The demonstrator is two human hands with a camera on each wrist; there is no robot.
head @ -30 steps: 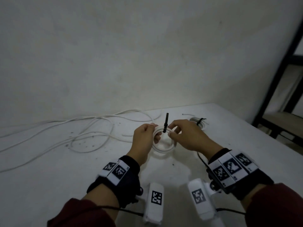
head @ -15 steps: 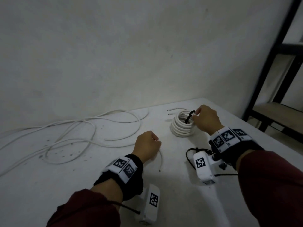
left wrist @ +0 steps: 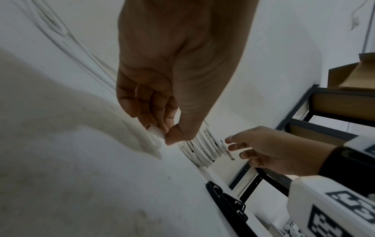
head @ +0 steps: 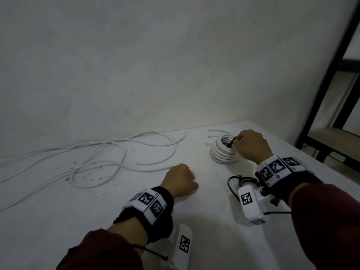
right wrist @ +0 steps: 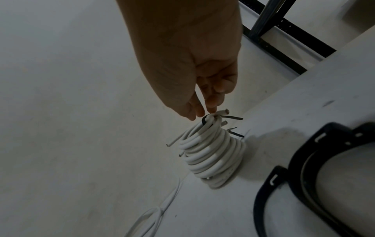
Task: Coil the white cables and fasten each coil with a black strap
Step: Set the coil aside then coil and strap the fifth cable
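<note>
A stack of white cable coils (head: 223, 152) stands at the back right of the table (head: 97, 221), and each coil shows a black strap (right wrist: 204, 120) round it. My right hand (head: 250, 146) reaches the top of the stack, its nearly straight fingertips (right wrist: 211, 107) touching the top coil (right wrist: 213, 121) beside the strap; I see nothing held between them. My left hand (head: 180, 180) rests on the table in front of the stack, fingers curled. In the left wrist view its thumb and fingers pinch the end of a loose white cable (left wrist: 157, 133). More loose white cable (head: 101, 152) sprawls over the left of the table.
A dark metal shelf rack (head: 331, 90) stands right of the table, with a cardboard box (left wrist: 355, 75) on it. A pale wall (head: 155, 65) runs along the table's far edge. Two bare cable ends (head: 211, 133) stick out behind the stack.
One second ago both hands held a small strapped coil at mid-table. My right hand carried it to the stack at the back right. My left hand dropped to the table and took a loose cable end.
</note>
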